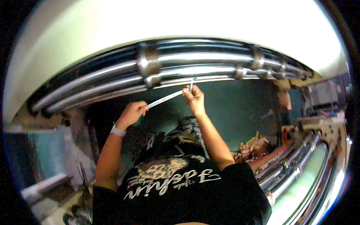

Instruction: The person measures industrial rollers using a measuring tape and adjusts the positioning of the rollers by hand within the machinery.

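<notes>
A white tape measure blade with dark markings is stretched between my two hands, rising toward the right. My left hand is closed around the tape measure at the lower end of the blade. A bit of green shows under its fingers; most of the case is hidden. My right hand pinches the blade farther along. A short pale end sticks up past those fingers, close below the steel shafts of the machine. I cannot tell whether that end touches them.
Brown and metal collars sit on the long shafts ahead, beneath a pale, bright surface. Torn brown scraps lie piled on the right. A second set of rollers stands at lower right, and a dark green floor lies below.
</notes>
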`<state>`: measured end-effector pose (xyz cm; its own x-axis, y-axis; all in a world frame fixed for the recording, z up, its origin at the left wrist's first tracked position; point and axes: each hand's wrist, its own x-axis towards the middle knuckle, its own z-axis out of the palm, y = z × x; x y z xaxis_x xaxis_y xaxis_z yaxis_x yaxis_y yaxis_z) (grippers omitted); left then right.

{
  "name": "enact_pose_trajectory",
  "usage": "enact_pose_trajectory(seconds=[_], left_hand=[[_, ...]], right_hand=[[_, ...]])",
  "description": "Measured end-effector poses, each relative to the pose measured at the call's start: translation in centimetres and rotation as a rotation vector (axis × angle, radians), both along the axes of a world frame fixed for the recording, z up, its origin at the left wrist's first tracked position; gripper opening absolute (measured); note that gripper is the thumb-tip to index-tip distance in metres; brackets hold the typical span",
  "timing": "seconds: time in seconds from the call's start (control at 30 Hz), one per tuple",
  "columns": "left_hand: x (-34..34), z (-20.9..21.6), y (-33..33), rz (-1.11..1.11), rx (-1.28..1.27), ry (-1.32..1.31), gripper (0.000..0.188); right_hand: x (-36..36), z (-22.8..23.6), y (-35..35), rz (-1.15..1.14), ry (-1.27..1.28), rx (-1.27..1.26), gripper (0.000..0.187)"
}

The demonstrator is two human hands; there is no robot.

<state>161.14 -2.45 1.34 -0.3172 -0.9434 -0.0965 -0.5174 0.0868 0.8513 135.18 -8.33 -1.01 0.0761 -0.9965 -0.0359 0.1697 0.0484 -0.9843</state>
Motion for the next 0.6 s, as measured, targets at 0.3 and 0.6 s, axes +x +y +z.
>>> enact_pose_trajectory(seconds=[0.3,0.6], left_hand=[[1.1,1.8,-4.6,-0.102,-0.023,0.009,0.013],[5.2,-0.8,-9.4,-0.042,-0.211,-0.198,0.011]], right_hand=[[-20.1,-1.4,-8.8,-0.820,0.023,-0.226,0.021],[-31.4,-7.4,-17.2,-0.795,0.327,-0.414,0.015]])
